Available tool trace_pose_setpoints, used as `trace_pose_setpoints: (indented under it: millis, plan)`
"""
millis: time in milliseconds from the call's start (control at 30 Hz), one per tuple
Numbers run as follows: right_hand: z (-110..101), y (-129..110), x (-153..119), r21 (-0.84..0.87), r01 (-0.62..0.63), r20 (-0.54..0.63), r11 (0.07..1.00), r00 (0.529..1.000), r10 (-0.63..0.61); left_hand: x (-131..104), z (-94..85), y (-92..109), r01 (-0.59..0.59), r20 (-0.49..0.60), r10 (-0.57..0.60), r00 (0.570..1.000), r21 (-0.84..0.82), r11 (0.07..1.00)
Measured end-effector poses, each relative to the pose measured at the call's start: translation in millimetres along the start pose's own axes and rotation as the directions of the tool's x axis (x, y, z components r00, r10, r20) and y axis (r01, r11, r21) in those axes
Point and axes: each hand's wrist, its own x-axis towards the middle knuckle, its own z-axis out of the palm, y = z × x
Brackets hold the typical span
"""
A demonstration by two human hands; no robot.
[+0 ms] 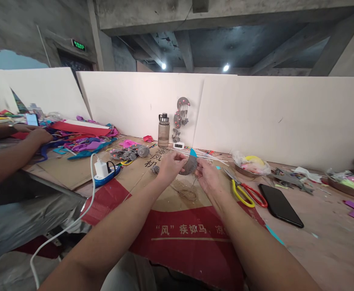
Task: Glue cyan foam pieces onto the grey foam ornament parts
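Observation:
Before me, both hands hold a small grey rounded piece (190, 165), with a blue pointed scrap (193, 152) standing up at its top edge. My left hand (171, 166) pinches the piece at its left side, thumb and forefinger together. At its right edge, the fingers of my right hand (207, 174) are closed on it. Beneath the hands lies a loose coil of thin brown string (188, 194) on a red and brown cardboard sheet (177, 246). A small grey ball-like thing (155, 169) sits beside my left hand.
Scissors with yellow and red handles (246, 192) and a black phone (280, 205) lie at right. A bottle (163, 131) stands near a hanging grey ornament (181, 117). At left are a power strip with a white charger (102, 169) and another person's hands (37, 135).

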Motion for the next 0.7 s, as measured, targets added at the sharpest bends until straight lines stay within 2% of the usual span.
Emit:
trace_pose_setpoints:
  millis: [100, 167, 233, 367, 567, 700]
  plan:
    - [0, 0, -2, -0.013, 0.01, -0.017, 1.0, 1.0, -0.01, -5, 4.5, 1, -0.201, 0.03, 0.201, 0.979, 0.293, 0.935]
    - [1, 1, -4, -0.039, 0.032, -0.002, 0.999, 0.999, -0.032, -7, 6.2, 0, -0.227, 0.064, 0.218, 0.974, 0.324, 0.918]
    - [1, 2, -6, -0.071, 0.064, 0.027, 0.995, 0.998, -0.062, -8, 7.0, -1, -0.184, 0.061, 0.174, 0.983, 0.263, 0.947]
    - [2, 6, -8, -0.149, 0.129, 0.129, 0.98, 0.986, -0.11, -7, 8.4, -4, -0.055, 0.05, 0.053, 0.997, 0.028, 0.998]
    - [1, 7, -9, -0.273, 0.261, 0.236, 0.926, 0.951, -0.198, -3, 10.4, -5, 0.04, 0.058, -0.031, 0.998, -0.167, 0.985]
    - [1, 2, -13, -0.376, 0.351, 0.235, 0.858, 0.931, -0.278, -3, 10.2, -2, 0.097, 0.095, -0.075, 0.993, -0.256, 0.962]
